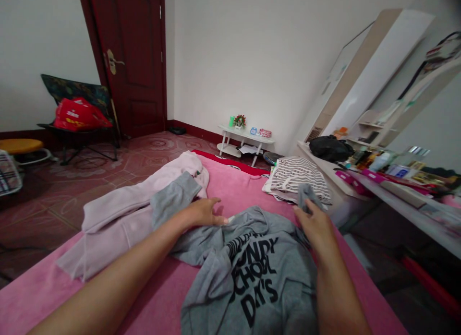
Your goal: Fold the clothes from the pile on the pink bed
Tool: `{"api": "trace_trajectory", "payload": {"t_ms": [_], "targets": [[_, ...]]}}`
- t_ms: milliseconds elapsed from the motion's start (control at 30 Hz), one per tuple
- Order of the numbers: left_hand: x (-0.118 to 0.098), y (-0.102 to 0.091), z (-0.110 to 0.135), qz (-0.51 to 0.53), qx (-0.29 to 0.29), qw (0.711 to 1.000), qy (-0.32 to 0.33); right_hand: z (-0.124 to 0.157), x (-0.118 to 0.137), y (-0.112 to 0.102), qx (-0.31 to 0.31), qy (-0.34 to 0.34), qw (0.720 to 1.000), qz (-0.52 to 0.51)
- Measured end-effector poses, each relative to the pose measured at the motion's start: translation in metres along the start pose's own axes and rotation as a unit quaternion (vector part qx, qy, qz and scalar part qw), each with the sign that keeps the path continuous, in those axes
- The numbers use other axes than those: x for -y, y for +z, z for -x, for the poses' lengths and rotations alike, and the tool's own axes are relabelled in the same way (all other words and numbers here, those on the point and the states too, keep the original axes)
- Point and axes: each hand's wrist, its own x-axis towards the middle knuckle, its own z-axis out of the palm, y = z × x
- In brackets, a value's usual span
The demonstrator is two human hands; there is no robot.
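Partly, the grey cotton sweatshirt with black block lettering [252, 272] ran off the bottom of the view. Its hem was cut away, and creases made the top line of print unreadable. It lay crumpled on the pink bed cover [237, 188], between both forearms. The left hand [203, 212] rested flat, fingers spread open, at the sweatshirt's upper edge. Beside it one grey sleeve [173, 196] draped over a pale pink fleece garment [118, 215]. The right hand [315, 224] sat at the sweatshirt's far right corner, fingertips buried against a raised grey fold [306, 191]; whether they pinched it could not be told. A folded black-and-white striped top [298, 174] lay just beyond, near the bed's right edge. Bare pink cover lay open between the hands and ahead of them.
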Motion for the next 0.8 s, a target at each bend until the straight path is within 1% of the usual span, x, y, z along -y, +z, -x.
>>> {"api": "trace_trajectory", "payload": {"t_ms": [33, 67, 133, 167, 200, 233, 267, 333, 367, 400, 467, 533, 567, 633, 667, 700, 733, 800], "targets": [[0.0, 0.007, 0.0, 0.009, 0.032, 0.999, 0.01, 0.01, 0.017, 0.007, 0.06, -0.008, 0.998, 0.006], [-0.001, 0.011, 0.0, 0.042, 0.051, 0.998, 0.02, 0.022, 0.035, 0.015, 0.13, -0.019, 0.991, -0.008], [-0.006, 0.014, 0.0, 0.144, 0.057, 0.987, 0.031, 0.047, 0.073, 0.029, 0.273, -0.029, 0.96, -0.056], [-0.009, 0.012, 0.0, 0.201, 0.041, 0.978, 0.029, 0.06, 0.09, 0.036, 0.319, -0.038, 0.945, -0.069], [-0.014, 0.007, 0.0, 0.262, 0.015, 0.965, 0.024, 0.072, 0.104, 0.042, 0.331, -0.051, 0.94, -0.069], [-0.019, 0.001, 0.001, 0.323, -0.014, 0.946, 0.016, 0.083, 0.115, 0.047, 0.328, -0.064, 0.94, -0.061], [-0.025, -0.007, 0.003, 0.384, -0.035, 0.923, 0.011, 0.092, 0.123, 0.051, 0.312, -0.078, 0.946, -0.045], [-0.039, -0.023, 0.01, 0.497, -0.044, 0.866, 0.014, 0.105, 0.13, 0.06, 0.287, -0.099, 0.953, -0.002], [-0.045, -0.029, 0.015, 0.538, -0.036, 0.842, 0.02, 0.111, 0.131, 0.064, 0.29, -0.113, 0.95, 0.021], [-0.051, -0.035, 0.019, 0.558, -0.028, 0.829, 0.03, 0.116, 0.13, 0.07, 0.303, -0.129, 0.943, 0.045], [-0.06, -0.042, 0.024, 0.567, -0.034, 0.822, 0.047, 0.126, 0.128, 0.081, 0.35, -0.168, 0.916, 0.098], [-0.062, -0.044, 0.026, 0.556, -0.058, 0.828, 0.052, 0.137, 0.126, 0.091, 0.388, -0.207, 0.885, 0.149], [-0.061, -0.044, 0.026, 0.551, -0.071, 0.83, 0.051, 0.143, 0.127, 0.094, 0.395, -0.226, 0.875, 0.167], [-0.057, -0.046, 0.026, 0.544, -0.09, 0.833, 0.042, 0.151, 0.128, 0.089, 0.391, -0.266, 0.865, 0.169], [-0.054, -0.048, 0.026, 0.54, -0.097, 0.836, 0.035, 0.154, 0.129, 0.082, 0.39, -0.285, 0.862, 0.155], [-0.05, -0.049, 0.026, 0.531, -0.102, 0.841, 0.028, 0.156, 0.127, 0.07, 0.393, -0.305, 0.857, 0.133], [-0.046, -0.051, 0.026, 0.516, -0.105, 0.85, 0.024, 0.158, 0.123, 0.055, 0.403, -0.329, 0.847, 0.108], [-0.035, -0.053, 0.024, 0.465, -0.106, 0.879, 0.025, 0.161, 0.107, 0.015, 0.428, -0.366, 0.823, 0.07]]}}
